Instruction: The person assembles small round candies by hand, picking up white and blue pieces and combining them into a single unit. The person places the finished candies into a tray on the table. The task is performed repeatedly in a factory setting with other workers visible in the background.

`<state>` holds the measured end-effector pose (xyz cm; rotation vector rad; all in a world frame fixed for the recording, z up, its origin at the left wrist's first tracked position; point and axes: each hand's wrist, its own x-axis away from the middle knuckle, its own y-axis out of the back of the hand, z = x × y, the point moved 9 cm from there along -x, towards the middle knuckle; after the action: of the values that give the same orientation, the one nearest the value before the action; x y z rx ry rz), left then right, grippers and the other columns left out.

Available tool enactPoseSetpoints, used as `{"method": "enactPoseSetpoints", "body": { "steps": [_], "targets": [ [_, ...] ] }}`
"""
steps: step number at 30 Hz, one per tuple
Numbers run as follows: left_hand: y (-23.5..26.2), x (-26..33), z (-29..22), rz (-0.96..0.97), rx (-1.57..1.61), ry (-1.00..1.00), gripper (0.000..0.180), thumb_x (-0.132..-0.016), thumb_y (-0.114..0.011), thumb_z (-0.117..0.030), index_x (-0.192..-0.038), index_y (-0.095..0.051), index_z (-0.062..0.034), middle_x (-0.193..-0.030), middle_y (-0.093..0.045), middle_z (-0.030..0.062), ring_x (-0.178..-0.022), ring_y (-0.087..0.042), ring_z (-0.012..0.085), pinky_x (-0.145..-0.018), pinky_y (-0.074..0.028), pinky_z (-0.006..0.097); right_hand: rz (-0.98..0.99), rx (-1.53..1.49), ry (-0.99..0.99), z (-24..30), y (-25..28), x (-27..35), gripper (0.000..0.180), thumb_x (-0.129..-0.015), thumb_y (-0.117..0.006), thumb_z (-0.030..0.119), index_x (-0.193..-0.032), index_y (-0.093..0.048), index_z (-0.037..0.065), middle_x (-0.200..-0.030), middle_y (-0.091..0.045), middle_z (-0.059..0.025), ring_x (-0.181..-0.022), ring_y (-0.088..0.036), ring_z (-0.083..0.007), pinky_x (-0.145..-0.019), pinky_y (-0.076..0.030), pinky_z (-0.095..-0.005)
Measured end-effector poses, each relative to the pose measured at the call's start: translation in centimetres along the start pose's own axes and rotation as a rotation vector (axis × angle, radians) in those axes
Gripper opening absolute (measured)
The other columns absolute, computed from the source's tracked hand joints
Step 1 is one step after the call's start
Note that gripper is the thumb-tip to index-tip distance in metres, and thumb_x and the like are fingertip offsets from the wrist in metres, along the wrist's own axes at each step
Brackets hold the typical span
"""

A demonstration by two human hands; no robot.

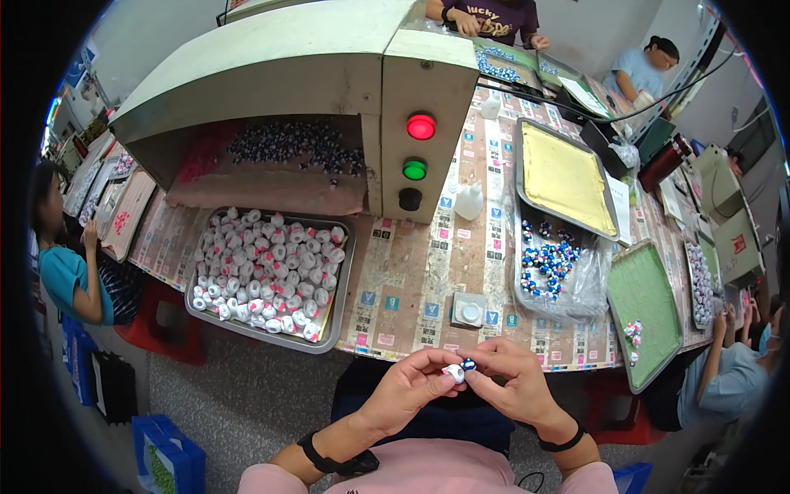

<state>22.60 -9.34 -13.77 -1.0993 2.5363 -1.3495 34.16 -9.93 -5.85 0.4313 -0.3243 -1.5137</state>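
Observation:
Close together in front of my body, both hands meet just off the table's front edge. My left hand (406, 389) pinches a small white rounded toy part (454, 374) between thumb and fingers. In my right hand (520, 385) is a small blue-and-white toy part (468, 364), pinched and touching or nearly touching the white one. Fingers partly cover both pieces. To the left, a metal tray (343, 288) holds many white parts (267, 267) with pink spots. Just beyond my hands stands a small pale square block (468, 309) with a round top.
A cream machine (263, 78) with lit buttons stands at back left, blue parts (292, 144) inside. Right are a yellow-lined tray (568, 177), a tray of blue parts (547, 259) and a green tray (646, 305) over the edge. A white bottle (469, 200) stands mid-table. People sit around.

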Motion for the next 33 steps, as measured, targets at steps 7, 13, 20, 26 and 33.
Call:
{"method": "enactPoseSetpoints", "body": {
  "steps": [7, 13, 20, 26, 33],
  "targets": [
    [0.4, 0.3, 0.2, -0.023, -0.025, 0.006, 0.032, -0.091, -0.057, -0.005, -0.122, -0.051, 0.0017, -0.109, -0.060, 0.0102, -0.098, -0.062, 0.0176, -0.087, -0.051, 0.029, 0.045, -0.111, -0.111, -0.8, 0.1, -0.1, 0.026, -0.078, -0.069, 0.004, -0.104, -0.066, 0.002, -0.087, -0.063, -0.0085, -0.074, -0.064, -0.0140, -0.065, -0.051, -0.0239],
    [1.0, 0.4, -0.2, -0.065, -0.052, 0.007, 0.036, -0.091, -0.059, -0.006, -0.125, -0.050, 0.0021, -0.111, -0.060, 0.0096, -0.098, -0.061, 0.0157, -0.088, -0.050, 0.027, -0.072, -0.369, -0.313, -5.0, 2.0, -0.4, 0.017, -0.080, -0.068, 0.002, -0.097, -0.067, 0.000, -0.096, -0.060, -0.0049, -0.078, -0.060, -0.0081, -0.066, -0.049, -0.0200],
    [2.0, 0.6, -0.3, -0.107, -0.038, -0.023, 0.036, -0.090, -0.061, -0.006, -0.124, -0.051, 0.0021, -0.111, -0.059, 0.0093, -0.097, -0.061, 0.0149, -0.087, -0.051, 0.027, -0.147, -0.089, -0.149, -5.0, 3.3, -2.5, 0.018, -0.081, -0.067, 0.001, -0.099, -0.068, 0.000, -0.092, -0.060, -0.0052, -0.075, -0.060, -0.0091, -0.065, -0.047, -0.0206],
    [2.8, 0.9, -0.3, -0.128, -0.023, -0.053, 0.034, -0.090, -0.059, -0.002, -0.123, -0.051, 0.0013, -0.108, -0.060, 0.0091, -0.096, -0.062, 0.0178, -0.085, -0.052, 0.029, -0.179, 0.210, -0.046, -3.3, 2.2, -4.4, 0.014, -0.077, -0.068, 0.000, -0.091, -0.069, 0.001, -0.084, -0.064, -0.0109, -0.076, -0.063, -0.0197, -0.066, -0.050, -0.0282],
    [3.2, 1.2, -0.2, -0.131, -0.001, -0.041, 0.036, -0.089, -0.061, -0.006, -0.123, -0.052, 0.0024, -0.111, -0.059, 0.0094, -0.097, -0.061, 0.0150, -0.087, -0.051, 0.027, -0.150, 0.430, 0.074, -3.0, 1.2, -5.2, 0.009, -0.074, -0.068, 0.002, -0.083, -0.069, 0.003, -0.083, -0.064, -0.0123, -0.078, -0.061, -0.0313, -0.070, -0.049, -0.0381]
  ]
}}
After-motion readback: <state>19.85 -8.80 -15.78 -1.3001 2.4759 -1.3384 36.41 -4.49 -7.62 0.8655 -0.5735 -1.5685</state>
